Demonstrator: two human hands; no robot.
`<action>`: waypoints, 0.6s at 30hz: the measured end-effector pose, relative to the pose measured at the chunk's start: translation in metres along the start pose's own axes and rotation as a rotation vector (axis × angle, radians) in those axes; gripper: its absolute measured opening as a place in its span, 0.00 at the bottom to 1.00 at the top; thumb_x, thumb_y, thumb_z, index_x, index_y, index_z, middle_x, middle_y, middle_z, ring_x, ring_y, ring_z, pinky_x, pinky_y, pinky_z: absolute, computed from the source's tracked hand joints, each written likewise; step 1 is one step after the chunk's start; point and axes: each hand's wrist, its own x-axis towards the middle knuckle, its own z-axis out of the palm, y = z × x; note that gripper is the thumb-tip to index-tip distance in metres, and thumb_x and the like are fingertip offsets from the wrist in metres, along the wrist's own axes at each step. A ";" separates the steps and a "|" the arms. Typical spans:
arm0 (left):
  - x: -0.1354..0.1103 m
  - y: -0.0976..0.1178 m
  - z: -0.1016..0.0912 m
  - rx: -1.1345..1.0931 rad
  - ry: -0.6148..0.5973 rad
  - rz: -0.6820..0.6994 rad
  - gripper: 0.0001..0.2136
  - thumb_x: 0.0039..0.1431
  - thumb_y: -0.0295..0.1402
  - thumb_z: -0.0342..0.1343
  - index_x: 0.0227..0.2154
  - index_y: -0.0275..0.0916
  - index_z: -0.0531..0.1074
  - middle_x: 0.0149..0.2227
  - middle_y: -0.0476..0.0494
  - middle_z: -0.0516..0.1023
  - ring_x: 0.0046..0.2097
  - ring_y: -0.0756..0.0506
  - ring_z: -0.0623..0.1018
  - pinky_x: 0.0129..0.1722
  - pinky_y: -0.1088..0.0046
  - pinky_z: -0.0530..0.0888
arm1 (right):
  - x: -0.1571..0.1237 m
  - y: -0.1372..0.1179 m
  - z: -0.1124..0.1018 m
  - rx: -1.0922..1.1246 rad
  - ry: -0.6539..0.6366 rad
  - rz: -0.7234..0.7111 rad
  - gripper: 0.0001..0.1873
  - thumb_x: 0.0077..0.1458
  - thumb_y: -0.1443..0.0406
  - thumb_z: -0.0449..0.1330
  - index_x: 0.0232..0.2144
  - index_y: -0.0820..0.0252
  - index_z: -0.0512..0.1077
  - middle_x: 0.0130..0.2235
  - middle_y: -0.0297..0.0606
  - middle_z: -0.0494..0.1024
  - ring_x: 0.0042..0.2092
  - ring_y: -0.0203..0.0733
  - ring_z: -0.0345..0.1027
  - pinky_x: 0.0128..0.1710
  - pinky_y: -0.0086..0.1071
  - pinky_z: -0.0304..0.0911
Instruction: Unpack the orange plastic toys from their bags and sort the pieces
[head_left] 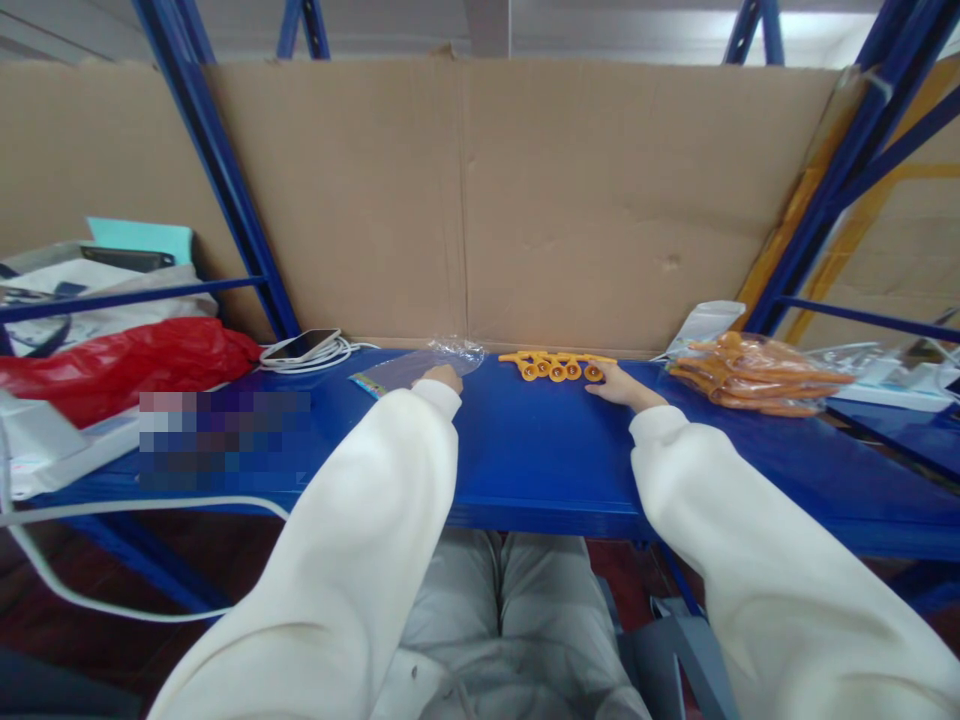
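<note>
A row of small orange plastic pieces [556, 366] lies on the blue shelf [540, 450] near the cardboard back wall. My right hand [621, 387] rests on the shelf with its fingers stretched toward the right end of that row, touching or nearly touching it. My left hand [442, 377] is mostly hidden by its white sleeve; it sits at the edge of a clear plastic bag [420, 366] lying flat on the shelf. Whether its fingers grip the bag is hidden.
A clear bag full of orange pieces [750, 375] lies at the right, with white pouches [709, 322] behind. A phone [301, 345] on coiled white cable and a red bag [127, 362] sit left. Cardboard [480, 200] walls the back; blue rack posts [225, 180] flank it.
</note>
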 end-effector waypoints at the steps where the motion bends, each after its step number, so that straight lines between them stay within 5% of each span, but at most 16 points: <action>1: 0.000 0.003 -0.003 0.036 -0.017 -0.031 0.15 0.56 0.32 0.54 0.45 0.36 0.78 0.48 0.28 0.81 0.53 0.33 0.78 0.55 0.55 0.73 | 0.000 0.000 0.000 0.000 0.001 0.001 0.34 0.48 0.71 0.65 0.59 0.64 0.69 0.62 0.53 0.70 0.65 0.57 0.61 0.66 0.51 0.54; 9: -0.012 0.020 -0.022 0.133 0.031 -0.112 0.18 0.60 0.30 0.49 0.50 0.30 0.76 0.53 0.23 0.77 0.57 0.34 0.76 0.58 0.53 0.69 | 0.002 0.004 0.001 -0.027 0.005 -0.035 0.33 0.48 0.71 0.66 0.58 0.63 0.71 0.59 0.52 0.72 0.64 0.57 0.63 0.66 0.51 0.55; 14: -0.016 0.021 -0.020 0.161 0.051 -0.046 0.17 0.60 0.28 0.50 0.48 0.29 0.76 0.52 0.23 0.77 0.57 0.33 0.76 0.65 0.46 0.59 | 0.001 0.001 0.000 -0.012 0.005 -0.028 0.32 0.47 0.71 0.65 0.58 0.64 0.71 0.61 0.54 0.71 0.64 0.58 0.62 0.66 0.53 0.55; 18: -0.015 0.021 -0.013 0.056 0.016 0.090 0.16 0.61 0.31 0.52 0.49 0.37 0.78 0.54 0.30 0.77 0.58 0.34 0.75 0.62 0.48 0.65 | -0.002 -0.003 -0.002 -0.033 -0.011 -0.017 0.33 0.49 0.71 0.64 0.59 0.66 0.69 0.62 0.55 0.69 0.65 0.58 0.61 0.66 0.52 0.53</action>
